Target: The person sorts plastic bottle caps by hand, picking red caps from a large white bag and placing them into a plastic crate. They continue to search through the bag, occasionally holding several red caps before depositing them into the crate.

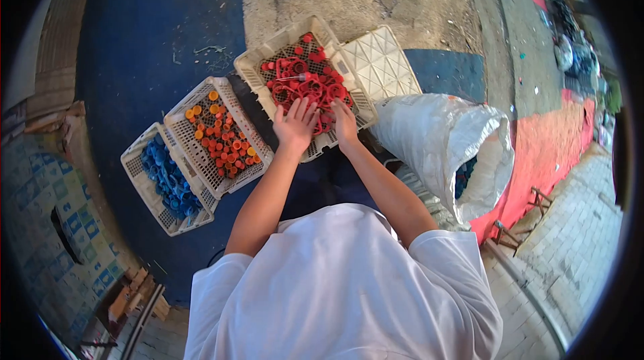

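Note:
A white plastic crate [251,63] in front of me holds red plastic caps and ring-shaped pieces [295,68]. Over its near side my left hand [295,126] lies palm down, fingers spread, fingertips at the red pieces. Beside it, toward the crate's right near corner, is my right hand [345,124] with its fingers stretched out, also right at the red pieces. Neither hand is closed around anything. One small clear piece [290,78] lies among the red ones.
To the left, a second crate [194,173] holds orange and yellow caps [225,142], and a third [139,171] holds blue caps [168,179]. On the right lie an upturned white crate [382,61] and a white woven sack [429,138], its mouth facing right with dark blue pieces inside.

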`<state>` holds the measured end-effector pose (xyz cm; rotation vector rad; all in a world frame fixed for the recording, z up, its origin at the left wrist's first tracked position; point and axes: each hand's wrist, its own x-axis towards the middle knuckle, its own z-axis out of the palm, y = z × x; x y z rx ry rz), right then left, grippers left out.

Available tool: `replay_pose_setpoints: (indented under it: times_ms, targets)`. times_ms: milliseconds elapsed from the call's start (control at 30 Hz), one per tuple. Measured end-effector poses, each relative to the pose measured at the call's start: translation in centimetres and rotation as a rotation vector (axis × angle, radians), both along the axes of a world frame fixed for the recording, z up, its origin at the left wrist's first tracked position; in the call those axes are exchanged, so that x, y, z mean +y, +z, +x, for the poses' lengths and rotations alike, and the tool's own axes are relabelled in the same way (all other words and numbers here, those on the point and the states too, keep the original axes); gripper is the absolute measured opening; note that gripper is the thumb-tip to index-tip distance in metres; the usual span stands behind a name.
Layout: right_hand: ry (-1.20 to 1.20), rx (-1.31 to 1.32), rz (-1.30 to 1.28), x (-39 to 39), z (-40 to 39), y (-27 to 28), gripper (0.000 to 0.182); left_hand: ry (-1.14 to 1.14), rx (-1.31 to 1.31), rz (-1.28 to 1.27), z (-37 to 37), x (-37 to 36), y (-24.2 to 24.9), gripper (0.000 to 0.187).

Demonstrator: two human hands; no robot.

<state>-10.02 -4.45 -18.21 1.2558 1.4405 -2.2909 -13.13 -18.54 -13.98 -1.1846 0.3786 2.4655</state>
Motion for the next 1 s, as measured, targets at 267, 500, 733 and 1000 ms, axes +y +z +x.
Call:
replay_pose_setpoints:
  times_ms: [267,500,733,1000]
  targets:
    - [0.239,-0.047,0.284,7.8,9.5,2.2,0.028,-0.026,0.052,0.270,4.0,-1.4,-1.3,0.062]
    - [0.286,0.006,0.493,10.2,14.6,6.7,0.029,-0.269,-0.024,0.188,3.8,2.5,-0.7,0.051]
    - [0.248,0.215,0.604,13.5,17.9,16.1,0.026,-0.540,-0.027,0.109,4.5,9.8,2.1,0.046]
    - [-0.324,0.232,1.155,27.2,24.2,20.8,0.018,-0.715,0.055,0.128,8.1,16.5,5.6,0.036]
